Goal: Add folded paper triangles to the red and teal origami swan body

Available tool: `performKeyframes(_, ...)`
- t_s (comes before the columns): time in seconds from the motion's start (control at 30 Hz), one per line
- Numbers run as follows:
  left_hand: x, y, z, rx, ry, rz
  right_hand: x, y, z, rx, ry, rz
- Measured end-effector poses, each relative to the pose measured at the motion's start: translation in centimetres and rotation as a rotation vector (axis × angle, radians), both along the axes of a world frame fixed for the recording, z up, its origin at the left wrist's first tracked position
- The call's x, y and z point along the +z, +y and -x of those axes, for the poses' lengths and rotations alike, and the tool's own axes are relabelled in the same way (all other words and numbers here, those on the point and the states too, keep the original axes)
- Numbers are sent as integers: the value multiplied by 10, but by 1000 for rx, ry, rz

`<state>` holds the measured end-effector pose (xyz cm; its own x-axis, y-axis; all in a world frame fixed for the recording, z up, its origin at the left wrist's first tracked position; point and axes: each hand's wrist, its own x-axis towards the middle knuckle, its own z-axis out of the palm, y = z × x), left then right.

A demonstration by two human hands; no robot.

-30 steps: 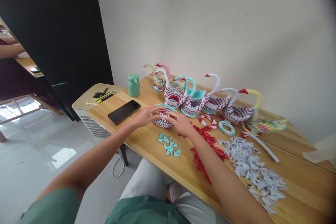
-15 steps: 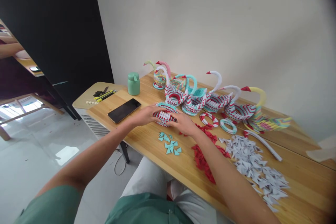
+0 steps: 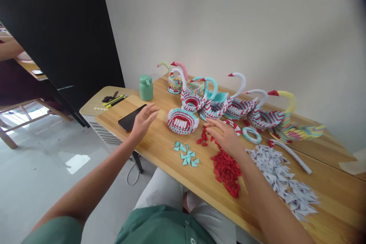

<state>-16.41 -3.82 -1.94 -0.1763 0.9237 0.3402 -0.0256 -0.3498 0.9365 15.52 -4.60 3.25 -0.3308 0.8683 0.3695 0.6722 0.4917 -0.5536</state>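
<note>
Holds the left hand spread beside the black phone, and the right hand likewise spread by the red paper pieces. Has the folded-paper bowl on the wooden table between both, touching neither (just beyond some turquoise triangles).

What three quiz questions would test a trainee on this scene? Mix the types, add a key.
1. True or false: neither the left hand nor the right hand touches the round paper bowl.
2. Which loose pile lies nearest the phone: A) white pieces, B) turquoise pieces, C) red pieces?
3. Fill in: the rightmost paper swan's neck is ____ in colour.

Key: 1. True. 2. B. 3. Yellow.
</note>
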Motion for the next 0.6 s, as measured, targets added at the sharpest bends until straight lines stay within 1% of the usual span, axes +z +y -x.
performKeyframes(0.07, -7, -7, -3, 25, -51, 24, -7, -12, -9, -19, -10, -43)
performKeyframes(0.17, -16, -16, -8, -8, -92, 94, -18, -39, -20, -46, -56, -154)
performKeyframes(0.27, -21, -23, -11, -39, -98, 171, -26, -74, -32, -65, -108, -270)
performKeyframes(0.33, -22, -27, -12, -32, -91, 191, -33, -101, -40, -67, -131, -323)
performKeyframes(0.4, -23, -30, -12, -16, -83, 199, -41, -129, -47, -103, -133, -365)
performKeyframes(0.5, -28, -34, -12, 21, -48, 203, -56, -166, -56, -239, -125, -297)
performKeyframes(0.6, -34, -43, -13, 115, -49, 254, -72, -194, -61, -402, -129, -228)
